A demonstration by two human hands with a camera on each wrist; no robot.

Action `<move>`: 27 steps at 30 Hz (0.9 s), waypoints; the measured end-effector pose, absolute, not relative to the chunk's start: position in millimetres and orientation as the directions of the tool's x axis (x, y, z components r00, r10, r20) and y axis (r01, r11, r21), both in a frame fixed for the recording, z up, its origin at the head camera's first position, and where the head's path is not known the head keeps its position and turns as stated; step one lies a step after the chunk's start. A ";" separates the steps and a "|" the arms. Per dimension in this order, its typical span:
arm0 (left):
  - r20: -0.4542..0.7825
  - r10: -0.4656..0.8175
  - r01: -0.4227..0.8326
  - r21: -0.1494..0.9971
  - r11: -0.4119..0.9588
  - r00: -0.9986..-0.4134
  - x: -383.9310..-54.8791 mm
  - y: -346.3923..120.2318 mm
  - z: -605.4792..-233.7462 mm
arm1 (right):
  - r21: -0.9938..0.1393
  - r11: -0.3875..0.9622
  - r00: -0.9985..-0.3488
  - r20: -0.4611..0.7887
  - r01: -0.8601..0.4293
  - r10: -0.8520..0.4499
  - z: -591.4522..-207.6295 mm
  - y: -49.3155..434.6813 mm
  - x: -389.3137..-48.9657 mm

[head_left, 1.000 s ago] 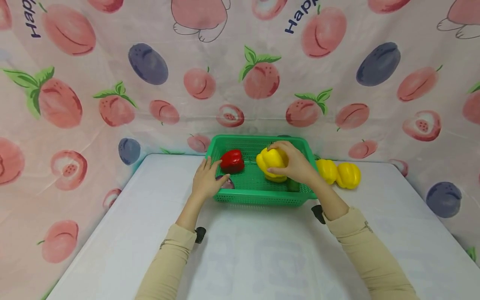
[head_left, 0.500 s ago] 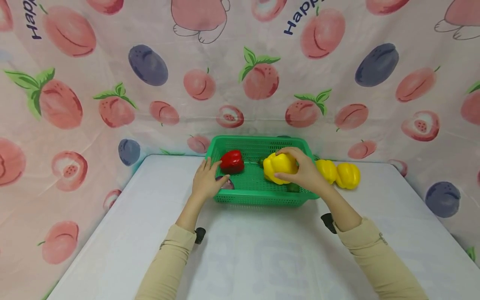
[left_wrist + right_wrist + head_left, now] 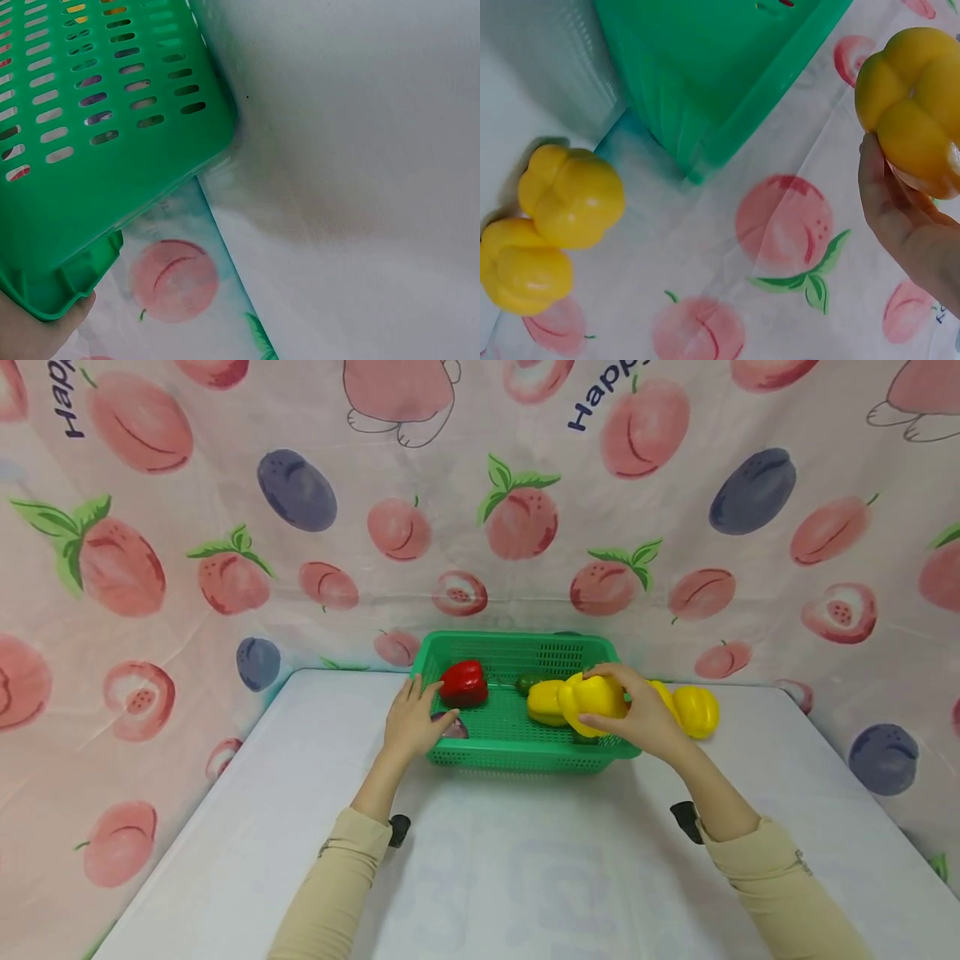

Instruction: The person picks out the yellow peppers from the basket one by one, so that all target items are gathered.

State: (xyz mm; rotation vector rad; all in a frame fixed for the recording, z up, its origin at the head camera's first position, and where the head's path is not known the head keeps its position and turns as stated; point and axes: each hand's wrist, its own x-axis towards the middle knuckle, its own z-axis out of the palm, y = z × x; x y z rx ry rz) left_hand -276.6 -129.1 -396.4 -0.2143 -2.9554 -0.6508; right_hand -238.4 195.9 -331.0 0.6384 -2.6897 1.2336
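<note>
My right hand (image 3: 647, 717) grips a yellow bell pepper (image 3: 592, 703) over the right end of a green plastic basket (image 3: 517, 758). The right wrist view shows this pepper (image 3: 915, 105) raised in the fingers, apart from the basket. My left hand (image 3: 414, 720) rests at the basket's left rim with its fingers spread; the left wrist view catches part of that hand (image 3: 30, 330) at the rim. Inside the basket lie a red bell pepper (image 3: 464, 684), a purple vegetable (image 3: 454, 727) partly under the left thumb, another yellow vegetable (image 3: 544, 702) and a dark green one (image 3: 527, 682).
Just right of the basket, two more yellow bell peppers (image 3: 696, 711) sit side by side on the white table (image 3: 517, 877); the held pepper and right hand partly cover one. A fruit-printed cloth (image 3: 450, 510) hangs behind the table.
My right hand has lifted the yellow pepper and carried it rightward across the basket, uncovering the yellow and dark green vegetables beneath. The left hand has stayed in place.
</note>
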 end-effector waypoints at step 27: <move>0.148 0.122 0.174 0.418 0.892 -0.981 -275.3 -128.9 -395.5 | -0.651 0.639 -0.912 0.301 -0.409 -0.277 -326.3 240.6 -190.9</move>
